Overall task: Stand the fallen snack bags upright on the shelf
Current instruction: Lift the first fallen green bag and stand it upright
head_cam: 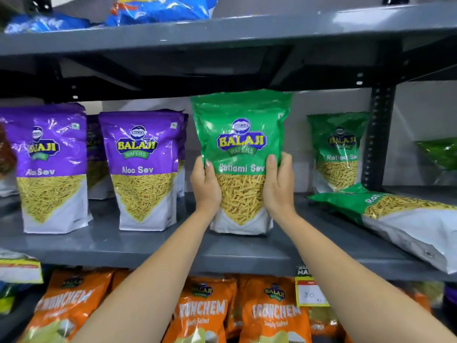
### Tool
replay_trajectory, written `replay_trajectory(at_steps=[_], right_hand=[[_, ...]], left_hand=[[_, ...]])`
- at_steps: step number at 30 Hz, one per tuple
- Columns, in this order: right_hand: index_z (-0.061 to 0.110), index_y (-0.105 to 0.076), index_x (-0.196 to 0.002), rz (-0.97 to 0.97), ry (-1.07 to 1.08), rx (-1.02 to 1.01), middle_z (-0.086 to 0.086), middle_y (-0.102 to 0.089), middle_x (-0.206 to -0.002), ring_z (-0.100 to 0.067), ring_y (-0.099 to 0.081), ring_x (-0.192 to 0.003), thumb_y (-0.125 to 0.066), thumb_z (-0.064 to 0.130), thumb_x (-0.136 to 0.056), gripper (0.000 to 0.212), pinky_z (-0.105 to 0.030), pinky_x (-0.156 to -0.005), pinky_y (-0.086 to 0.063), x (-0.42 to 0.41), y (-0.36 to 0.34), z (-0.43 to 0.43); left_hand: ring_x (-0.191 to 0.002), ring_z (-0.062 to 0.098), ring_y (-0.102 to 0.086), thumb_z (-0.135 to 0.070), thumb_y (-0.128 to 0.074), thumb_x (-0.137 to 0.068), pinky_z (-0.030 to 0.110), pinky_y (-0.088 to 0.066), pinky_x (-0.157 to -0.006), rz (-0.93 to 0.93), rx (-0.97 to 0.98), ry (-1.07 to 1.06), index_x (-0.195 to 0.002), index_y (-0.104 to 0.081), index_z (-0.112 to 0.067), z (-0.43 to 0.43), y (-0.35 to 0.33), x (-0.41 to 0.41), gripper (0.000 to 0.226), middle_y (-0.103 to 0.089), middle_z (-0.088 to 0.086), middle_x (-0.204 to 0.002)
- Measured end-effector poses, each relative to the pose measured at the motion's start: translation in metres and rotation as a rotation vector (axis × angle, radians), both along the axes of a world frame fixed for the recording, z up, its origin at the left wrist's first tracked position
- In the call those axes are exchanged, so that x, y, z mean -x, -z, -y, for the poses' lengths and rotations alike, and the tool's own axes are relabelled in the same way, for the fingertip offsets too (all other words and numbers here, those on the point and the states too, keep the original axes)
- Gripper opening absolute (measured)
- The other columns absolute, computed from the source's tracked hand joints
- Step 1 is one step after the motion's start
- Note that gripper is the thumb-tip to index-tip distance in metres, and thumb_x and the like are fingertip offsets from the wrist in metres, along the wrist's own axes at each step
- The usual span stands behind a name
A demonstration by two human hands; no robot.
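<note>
A green Ratlami Sev bag [241, 134] stands upright at the middle of the grey shelf [123, 243], its base on the shelf board. My left hand [205, 186] grips its left side and my right hand [278, 184] grips its right side, thumbs on the front. To the right, another green Ratlami Sev bag [400, 219] lies fallen on its side, its white bottom end pointing toward the front edge. Behind it a third green bag [338, 149] stands upright.
Two purple Aloo Sev bags [49, 167] [143, 169] stand upright on the left, with more behind them. A dark shelf post [378, 134] rises at the right. Orange Crunchem bags [272, 315] fill the shelf below; blue bags [158, 8] lie above. A price tag [310, 293] hangs at the shelf edge.
</note>
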State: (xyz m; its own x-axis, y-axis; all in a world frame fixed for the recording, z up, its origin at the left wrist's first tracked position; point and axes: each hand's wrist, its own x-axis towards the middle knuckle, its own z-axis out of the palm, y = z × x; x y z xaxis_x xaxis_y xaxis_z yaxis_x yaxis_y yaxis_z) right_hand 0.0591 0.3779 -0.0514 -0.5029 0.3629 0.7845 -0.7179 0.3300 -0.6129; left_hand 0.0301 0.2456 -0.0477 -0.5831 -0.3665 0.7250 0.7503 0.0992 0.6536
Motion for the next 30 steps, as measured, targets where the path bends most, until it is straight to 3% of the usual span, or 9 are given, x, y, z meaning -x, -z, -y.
replay_trajectory(at_steps=[4, 8, 12, 15, 18, 21, 23, 28, 30], right_hand=[[0.019, -0.044, -0.105, -0.015, -0.052, -0.02, 0.004, -0.057, -0.093, -0.005, -0.054, -0.083, -0.037, 0.023, -0.103, 0.009, -0.016, -0.072, -0.041, 0.014, 0.014, 0.007], [0.027, -0.042, -0.102, -0.021, -0.063, -0.035, 0.001, -0.058, -0.094, -0.013, -0.055, -0.083, -0.036, 0.027, -0.103, 0.007, -0.024, -0.073, -0.043, 0.016, 0.017, 0.008], [0.021, -0.044, -0.108, -0.016, -0.065, -0.038, 0.004, -0.06, -0.097, -0.012, -0.058, -0.087, -0.036, 0.03, -0.103, 0.013, -0.027, -0.075, -0.045, 0.015, 0.018, 0.009], [0.017, -0.043, -0.121, 0.038, -0.073, -0.052, 0.003, -0.063, -0.107, -0.014, -0.061, -0.098, -0.035, 0.036, -0.102, 0.028, -0.03, -0.082, -0.048, 0.008, 0.018, 0.007], [0.012, -0.04, -0.132, 0.078, 0.004, -0.062, 0.008, -0.057, -0.11, -0.005, -0.056, -0.099, -0.039, 0.032, -0.102, 0.037, -0.013, -0.086, -0.043, -0.01, 0.006, -0.006], [0.012, -0.054, -0.119, 0.106, 0.156, -0.223, 0.004, -0.059, -0.102, -0.009, -0.057, -0.09, -0.053, 0.022, -0.096, 0.025, -0.025, -0.087, -0.047, -0.032, -0.022, -0.047], [0.012, -0.063, -0.109, 0.216, 0.298, -0.406, 0.003, -0.062, -0.097, -0.015, -0.058, -0.089, -0.057, 0.024, -0.091, 0.022, -0.031, -0.086, -0.047, -0.047, -0.045, -0.09], [0.028, -0.065, -0.081, 0.401, 0.403, -0.413, -0.001, -0.072, -0.094, -0.026, -0.068, -0.094, -0.051, 0.05, -0.073, 0.027, -0.046, -0.091, -0.053, -0.081, -0.085, -0.186], [0.03, -0.061, -0.078, 0.423, 0.355, -0.386, -0.003, -0.073, -0.09, -0.025, -0.071, -0.086, -0.049, 0.052, -0.073, 0.025, -0.052, -0.086, -0.055, -0.084, -0.088, -0.209]], left_hand=[[-0.071, -0.014, -0.05, -0.009, -0.033, -0.099, 0.006, -0.037, -0.066, -0.002, 0.013, -0.028, -0.102, -0.055, 0.003, 0.008, 0.014, 0.017, 0.026, -0.052, -0.007, -0.081], [-0.073, -0.005, -0.051, -0.011, -0.032, -0.101, 0.01, -0.038, -0.066, 0.023, 0.022, -0.001, -0.11, -0.054, 0.002, 0.009, 0.019, 0.022, 0.027, -0.055, -0.006, -0.083], [-0.086, 0.009, -0.052, -0.014, -0.032, -0.102, 0.011, -0.04, -0.071, 0.034, 0.023, -0.009, -0.12, -0.051, 0.006, 0.011, 0.02, 0.019, 0.033, -0.059, 0.006, -0.098], [-0.076, -0.014, -0.052, -0.018, -0.031, -0.101, 0.014, -0.038, -0.065, 0.034, 0.027, -0.154, -0.118, -0.053, -0.005, 0.012, 0.017, 0.007, 0.03, -0.056, -0.018, -0.088], [-0.078, -0.005, -0.053, -0.019, -0.037, -0.097, 0.027, -0.042, -0.069, -0.05, -0.017, -0.322, -0.117, -0.052, -0.011, 0.005, 0.021, -0.019, 0.027, -0.058, -0.02, -0.091], [-0.108, 0.024, -0.053, -0.018, -0.046, -0.092, 0.034, -0.04, -0.095, -0.182, 0.084, -0.439, -0.117, -0.051, -0.002, -0.01, 0.035, -0.038, 0.03, -0.06, 0.013, -0.115], [-0.128, 0.031, -0.043, -0.018, -0.049, -0.092, 0.031, -0.028, -0.109, -0.164, 0.142, -0.508, -0.122, -0.048, 0.002, -0.018, 0.033, -0.035, 0.035, -0.05, 0.021, -0.133], [-0.129, 0.029, -0.046, -0.024, -0.041, -0.097, 0.03, -0.036, -0.104, -0.035, 0.164, -0.468, -0.134, -0.039, -0.002, -0.02, 0.024, -0.023, 0.043, -0.046, 0.016, -0.14], [-0.129, 0.027, -0.044, -0.021, -0.04, -0.097, 0.016, -0.03, -0.102, -0.031, 0.165, -0.448, -0.135, -0.038, -0.003, -0.017, 0.025, -0.019, 0.043, -0.045, 0.016, -0.142]])
